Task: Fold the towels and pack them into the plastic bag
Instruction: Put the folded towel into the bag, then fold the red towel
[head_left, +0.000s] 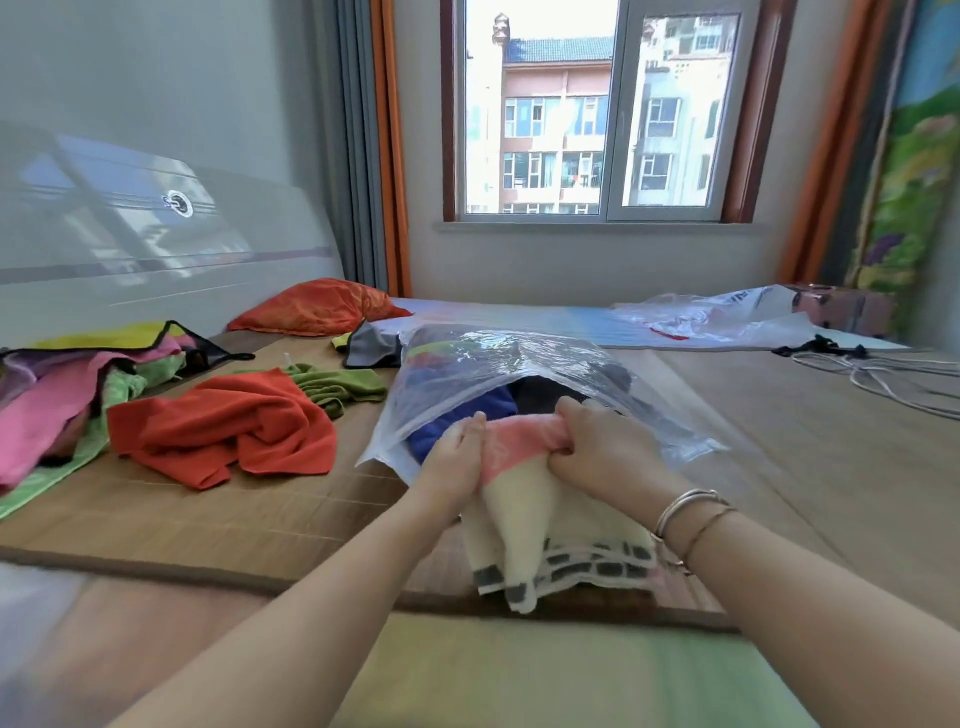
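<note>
A clear plastic bag (498, 358) lies open on the bed mat, its mouth toward me, with a blue towel (467, 410) and dark cloth inside. A folded cream and pink towel (524, 499) with a grey block border sits half in the bag's mouth. My left hand (457, 452) grips its pink end on the left. My right hand (602, 447) grips the same end on the right, fingers curled into the cloth. Loose towels lie to the left: an orange-red one (223, 426), a green one (337, 387) and a pink one (47, 415).
A bamboo mat (208, 514) covers the bed. An orange pillow (311, 306) and a grey cloth (369, 345) lie behind the bag. A second plastic bag (717, 317) and white cables (883, 374) lie at the right. The headboard stands at the left.
</note>
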